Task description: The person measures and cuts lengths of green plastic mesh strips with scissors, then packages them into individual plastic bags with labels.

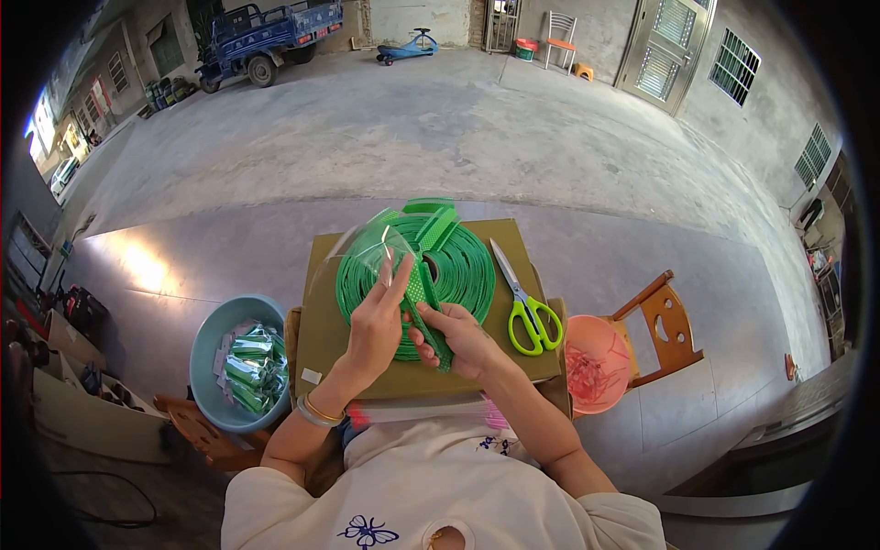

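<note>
A large roll of green ribbon (472, 275) lies flat on a brown cardboard box (321, 266) before me. My left hand (374, 325), fingers pointing up, grips a clear plastic bag (374, 240) over the roll's left side. Folded in my right hand (463, 341) is a length of white-dotted green ribbon (438, 346); its strip rises past my left fingertips. The two hands almost meet at the roll's near edge. Right of the roll lie scissors (527, 312) with lime-green handles, blades slightly apart.
At the left stands a blue basin (203, 348) with packed green bundles. A pink basin (616, 353) of reddish strips sits on a wooden chair (674, 325) at the right. Beyond are a blue three-wheeled truck (261, 41) and a blue ride-on toy (408, 48).
</note>
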Tool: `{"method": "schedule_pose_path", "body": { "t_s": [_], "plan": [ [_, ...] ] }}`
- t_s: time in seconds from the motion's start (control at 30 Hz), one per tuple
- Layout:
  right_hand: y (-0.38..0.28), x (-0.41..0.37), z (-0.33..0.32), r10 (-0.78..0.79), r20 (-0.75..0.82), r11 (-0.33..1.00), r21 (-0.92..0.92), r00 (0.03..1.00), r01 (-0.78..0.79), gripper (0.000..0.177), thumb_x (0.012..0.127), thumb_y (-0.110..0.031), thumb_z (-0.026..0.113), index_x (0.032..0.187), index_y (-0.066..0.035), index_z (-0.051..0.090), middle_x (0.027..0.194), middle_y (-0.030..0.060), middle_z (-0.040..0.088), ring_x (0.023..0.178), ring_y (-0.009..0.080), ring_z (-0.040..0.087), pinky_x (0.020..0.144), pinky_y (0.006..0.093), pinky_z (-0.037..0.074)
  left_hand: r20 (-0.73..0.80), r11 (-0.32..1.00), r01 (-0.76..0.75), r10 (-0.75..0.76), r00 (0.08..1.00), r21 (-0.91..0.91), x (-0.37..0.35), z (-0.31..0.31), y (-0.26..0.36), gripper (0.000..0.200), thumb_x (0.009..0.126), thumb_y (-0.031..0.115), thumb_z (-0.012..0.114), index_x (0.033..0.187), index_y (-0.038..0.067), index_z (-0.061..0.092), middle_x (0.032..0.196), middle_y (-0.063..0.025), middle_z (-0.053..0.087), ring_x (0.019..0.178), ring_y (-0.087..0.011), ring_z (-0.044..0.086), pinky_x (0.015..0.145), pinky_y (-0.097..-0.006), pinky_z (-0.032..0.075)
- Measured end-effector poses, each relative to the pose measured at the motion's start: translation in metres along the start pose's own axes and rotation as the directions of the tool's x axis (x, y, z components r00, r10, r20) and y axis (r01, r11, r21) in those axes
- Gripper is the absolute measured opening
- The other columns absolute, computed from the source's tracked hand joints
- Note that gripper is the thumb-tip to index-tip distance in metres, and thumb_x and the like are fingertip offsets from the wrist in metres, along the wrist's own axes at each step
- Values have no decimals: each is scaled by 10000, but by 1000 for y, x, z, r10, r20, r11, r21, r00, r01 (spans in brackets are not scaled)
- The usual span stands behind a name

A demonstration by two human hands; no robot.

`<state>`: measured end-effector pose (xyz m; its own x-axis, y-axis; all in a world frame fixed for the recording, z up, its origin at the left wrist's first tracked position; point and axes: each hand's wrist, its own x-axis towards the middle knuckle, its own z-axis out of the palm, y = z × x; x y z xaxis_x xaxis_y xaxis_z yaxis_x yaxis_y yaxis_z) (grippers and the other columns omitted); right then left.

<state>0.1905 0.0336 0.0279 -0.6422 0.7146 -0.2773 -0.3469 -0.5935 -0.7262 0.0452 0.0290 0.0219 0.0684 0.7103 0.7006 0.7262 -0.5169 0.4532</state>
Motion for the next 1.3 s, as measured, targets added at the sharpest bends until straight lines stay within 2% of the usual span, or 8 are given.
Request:
{"method": "schedule_pose_path", "body": {
  "t_s": [0.07, 0.17, 0.27, 0.47, 0.67, 0.77, 0.97, 1.3],
  "plan": [
    [0, 0, -4, 55, 85, 998, -26, 995, -53, 260, 952, -272, 436, 941, -30, 528, 651, 25, 522, 460, 89, 438, 408, 201, 344, 296, 962, 243, -198, 934, -124, 3, -19, 7, 504, 717, -157, 490, 1165, 55, 580, 1050, -179, 620, 858, -228, 644, 619, -250, 499],
    [0, 2, -18, 174, 307, 985, -64, 936, -162, 252, 953, -262, 437, 947, -27, 529, 655, 25, 527, 463, 90, 442, 415, 205, 355, 275, 873, 97, 45, 960, -479, 4, -13, -13, 468, 724, -161, 475, 1062, 106, 658, 904, -121, 655, 702, -140, 626, 634, -218, 488],
    [-6, -5, -14, 59, 178, 993, -115, 982, -39, 264, 947, -277, 449, 944, -28, 537, 658, 24, 538, 471, 87, 460, 416, 208, 360, 518, 789, 360, -62, 853, -498, 12, -34, -1, 454, 732, -156, 462, 1050, 99, 662, 791, -98, 655, 623, -113, 594, 635, -215, 480],
    [-1, 1, -7, -142, 39, 920, -364, 989, 147, 243, 935, -254, 482, 947, -22, 552, 711, 34, 589, 539, 85, 522, 445, 219, 414, 462, 919, 233, -65, 885, -318, 13, -33, -6, 385, 770, -115, 471, 1022, 95, 673, 727, -108, 659, 631, -88, 603, 590, -201, 466],
    [-10, -7, -7, 21, 176, 977, -213, 984, 17, 237, 922, -209, 503, 973, 20, 538, 815, 112, 634, 632, 143, 609, 568, 265, 520, 186, 830, 312, -254, 949, -463, 10, -24, -12, 358, 740, -102, 482, 961, 85, 692, 645, -123, 631, 576, -73, 591, 531, -199, 450],
    [-9, -5, -11, 82, 180, 985, -166, 980, -52, 233, 924, -191, 492, 980, 32, 531, 826, 133, 633, 636, 165, 620, 600, 283, 538, 215, 901, 318, -262, 941, -294, 8, -30, -12, 378, 710, -119, 468, 937, 76, 698, 689, -120, 654, 595, -73, 599, 548, -197, 460],
    [-10, -4, -19, 129, 234, 980, -178, 964, -88, 213, 924, -178, 488, 991, 19, 535, 817, 131, 635, 611, 142, 608, 526, 253, 513, 536, 805, 392, -110, 837, -446, 0, -27, -11, 414, 699, -143, 438, 957, 59, 691, 714, -88, 671, 612, -60, 594, 584, -191, 470],
    [-13, -6, -16, 137, 221, 986, -124, 965, -112, 233, 917, -203, 507, 984, 17, 544, 802, 126, 642, 563, 119, 579, 457, 229, 469, 409, 654, 464, -249, 878, -597, -3, -25, -11, 392, 766, -164, 453, 1040, 31, 655, 891, -75, 681, 708, -85, 606, 656, -204, 496]
  ]
}}
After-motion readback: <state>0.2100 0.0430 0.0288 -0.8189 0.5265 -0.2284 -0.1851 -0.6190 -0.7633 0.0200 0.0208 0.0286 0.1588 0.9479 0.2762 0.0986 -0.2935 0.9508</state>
